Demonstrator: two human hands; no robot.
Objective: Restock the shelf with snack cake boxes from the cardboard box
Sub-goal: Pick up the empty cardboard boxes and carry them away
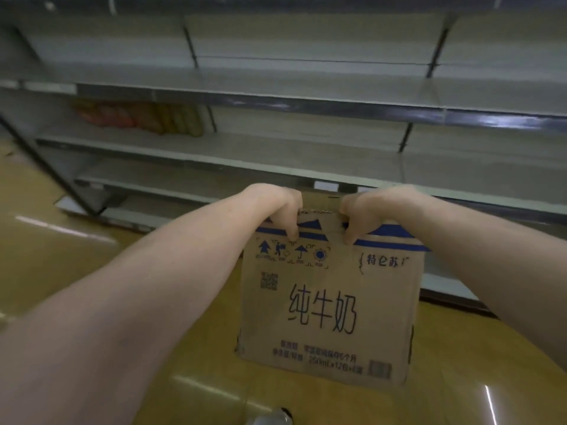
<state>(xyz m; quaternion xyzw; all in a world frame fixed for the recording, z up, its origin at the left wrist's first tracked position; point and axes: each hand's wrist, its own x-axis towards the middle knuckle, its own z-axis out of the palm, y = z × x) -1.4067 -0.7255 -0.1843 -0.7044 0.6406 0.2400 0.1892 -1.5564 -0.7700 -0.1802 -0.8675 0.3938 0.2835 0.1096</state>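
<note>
A brown cardboard box (pixel 325 311) with blue stripes and black printed characters stands on the yellow floor in front of a grey metal shelf unit (pixel 276 161). My left hand (pixel 276 207) grips the box's top edge at its left part, thumb down the near face. My right hand (pixel 365 210) grips the same top edge just to the right, thumb also on the near face. What is inside the box is hidden. No snack cake boxes are plainly visible.
The shelf boards (pixel 306 87) run across the whole view in several tiers. A blurred row of orange and tan packages (pixel 138 116) sits at the left of a middle tier. Glossy yellow floor (pixel 92 271) spreads left and in front.
</note>
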